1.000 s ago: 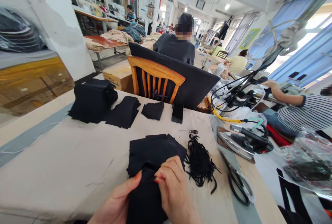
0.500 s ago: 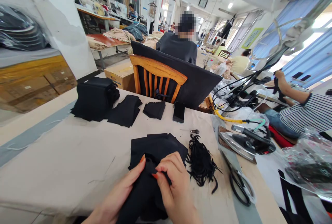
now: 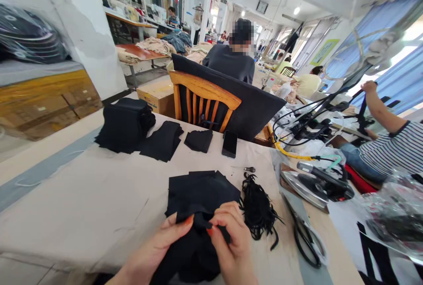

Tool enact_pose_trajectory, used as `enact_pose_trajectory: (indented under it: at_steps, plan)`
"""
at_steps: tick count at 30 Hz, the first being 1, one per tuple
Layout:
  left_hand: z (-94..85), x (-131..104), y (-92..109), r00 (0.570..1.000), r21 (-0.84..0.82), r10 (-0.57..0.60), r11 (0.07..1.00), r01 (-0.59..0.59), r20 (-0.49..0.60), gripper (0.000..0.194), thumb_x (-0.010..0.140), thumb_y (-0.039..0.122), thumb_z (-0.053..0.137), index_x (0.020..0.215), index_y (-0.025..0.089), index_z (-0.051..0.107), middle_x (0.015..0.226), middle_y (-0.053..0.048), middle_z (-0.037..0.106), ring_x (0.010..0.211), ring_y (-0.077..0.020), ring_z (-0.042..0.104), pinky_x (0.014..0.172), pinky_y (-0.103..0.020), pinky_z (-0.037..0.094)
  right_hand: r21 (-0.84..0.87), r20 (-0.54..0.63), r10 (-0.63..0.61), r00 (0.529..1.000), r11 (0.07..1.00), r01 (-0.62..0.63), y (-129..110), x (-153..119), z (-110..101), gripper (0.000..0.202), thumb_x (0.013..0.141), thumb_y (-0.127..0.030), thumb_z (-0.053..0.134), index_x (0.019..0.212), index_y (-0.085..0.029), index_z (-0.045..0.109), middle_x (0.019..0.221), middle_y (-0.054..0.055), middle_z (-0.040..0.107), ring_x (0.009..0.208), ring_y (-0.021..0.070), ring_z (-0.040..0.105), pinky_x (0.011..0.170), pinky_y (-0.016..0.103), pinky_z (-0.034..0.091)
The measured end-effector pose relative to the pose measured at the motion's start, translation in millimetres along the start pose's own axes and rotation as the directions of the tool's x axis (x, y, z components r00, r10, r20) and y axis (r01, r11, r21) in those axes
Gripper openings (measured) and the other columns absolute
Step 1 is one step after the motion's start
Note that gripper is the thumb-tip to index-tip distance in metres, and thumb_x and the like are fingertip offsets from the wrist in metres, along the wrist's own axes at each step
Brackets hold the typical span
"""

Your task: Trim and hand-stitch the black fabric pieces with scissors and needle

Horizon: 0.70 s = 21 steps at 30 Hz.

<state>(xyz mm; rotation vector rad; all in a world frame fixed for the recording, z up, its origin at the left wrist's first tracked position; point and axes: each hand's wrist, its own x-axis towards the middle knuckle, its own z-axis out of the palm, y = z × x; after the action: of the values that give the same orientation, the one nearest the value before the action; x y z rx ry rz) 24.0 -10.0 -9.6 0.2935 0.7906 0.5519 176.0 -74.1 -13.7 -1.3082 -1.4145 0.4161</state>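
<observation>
left of the black strip pile [image 3: 258, 208], the black fabric piece [image 3: 190, 254] sits between both hands: left hand [image 3: 163, 237] clasping its side, right hand [image 3: 231, 234] nearly closed, pinching its fold.

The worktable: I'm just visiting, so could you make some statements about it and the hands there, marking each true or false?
1. The left hand and right hand both hold black cloth. True.
2. The scissors lie right of the black strips. True.
3. The phone lies on top of the scissors. False: it lies on the pale tabletop.
4. The black strips lie left of both hands. False: they lie to the right.
</observation>
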Motion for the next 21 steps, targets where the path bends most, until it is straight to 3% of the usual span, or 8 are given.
enact_pose_trajectory:
  at_steps: [1,4,6,8,11,15,19,21]
  plan:
    - [0.5,0.0,0.3,1.0,0.06,0.02,0.998,-0.021,0.009,0.018,0.066,0.024,0.082,0.081,0.019,0.074,0.076,-0.001,0.075,0.07,-0.0179,0.068,0.07,-0.025,0.052,0.069,0.014,0.062,0.998,0.996,-0.063,-0.2,0.7,-2.4,0.01,0.093,-0.026,0.048,0.096,-0.025,0.058,0.094,0.004,0.058,0.091,0.0191,0.053,0.079,0.032,0.044]
    - [5.8,-1.6,3.5,0.998,0.25,0.058,0.966,-0.066,0.04,0.02,0.07,0.031,0.079,0.087,0.022,0.074,0.072,0.001,0.073,0.072,-0.0176,0.066,0.069,-0.023,0.05,0.226,0.099,0.278,0.956,0.929,-0.293,-2.8,8.3,-6.1,0.032,0.088,-0.046,0.055,0.112,-0.026,0.057,0.113,0.006,0.057,0.105,0.0231,0.052,0.089,0.036,0.042]
    - [9.4,-2.7,5.3,0.979,0.388,0.196,0.899,-0.202,0.054,0.015,0.071,0.03,0.077,0.084,0.023,0.074,0.071,0.002,0.07,0.074,-0.0175,0.063,0.068,-0.022,0.048,0.256,0.199,0.4,0.895,0.86,-0.442,-5.1,14.6,-4.3,0.028,0.079,-0.044,0.067,0.097,-0.024,0.062,0.095,0.003,0.059,0.092,0.0204,0.055,0.08,0.031,0.043]
    - [11.5,-3.3,6.0,0.933,0.5,0.348,0.794,-0.346,0.094,0.009,0.072,0.024,0.074,0.081,0.024,0.072,0.071,0.003,0.068,0.074,-0.017,0.06,0.067,-0.02,0.047,0.318,0.235,0.445,0.864,0.805,-0.501,-7.6,18.1,0.3,0.019,0.073,-0.035,0.073,0.076,-0.021,0.06,0.078,-0.001,0.055,0.074,0.015,0.051,0.068,0.026,0.04]
    - [11.6,-2.8,5.1,0.875,0.592,0.468,0.672,-0.445,0.126,0.013,0.074,0.018,0.068,0.085,0.026,0.068,0.076,0.004,0.066,0.077,-0.0165,0.059,0.069,-0.02,0.046,0.442,0.18,0.433,0.883,0.767,-0.466,-12.4,16.0,8.9,0.018,0.076,-0.028,0.07,0.071,-0.02,0.055,0.078,-0.002,0.054,0.071,0.0126,0.046,0.065,0.024,0.037]
    - [9.5,0.2,2.3,0.819,0.641,0.569,0.602,-0.476,0.074,0.02,0.074,0.015,0.063,0.09,0.026,0.066,0.087,0.003,0.066,0.086,-0.0173,0.059,0.076,-0.02,0.045,0.454,0.204,0.466,0.861,0.734,-0.505,-18.6,10.2,15.9,0.014,0.081,-0.027,0.065,0.075,-0.02,0.053,0.073,-0.004,0.049,0.065,0.0105,0.041,0.059,0.022,0.034]
    - [7.8,2.7,2.2,0.82,0.595,0.568,0.636,-0.493,0.072,0.014,0.071,0.013,0.063,0.078,0.025,0.066,0.08,0.004,0.061,0.077,-0.0149,0.057,0.07,-0.018,0.044,0.374,0.175,0.365,0.914,0.834,-0.405,-19.1,9.4,14.4,0.009,0.08,-0.021,0.062,0.077,-0.021,0.054,0.074,-0.004,0.047,0.067,0.0112,0.044,0.06,0.023,0.035]
    - [7.9,1.9,3.6,0.79,0.569,0.598,0.605,-0.556,0.136,0.012,0.07,0.012,0.064,0.072,0.024,0.063,0.081,0.004,0.058,0.075,-0.0136,0.054,0.067,-0.017,0.043,0.29,0.124,0.285,0.95,0.905,-0.31,-19.3,8.4,13.4,0.008,0.081,-0.017,0.059,0.079,-0.022,0.054,0.075,-0.003,0.049,0.069,0.0122,0.047,0.061,0.024,0.036]
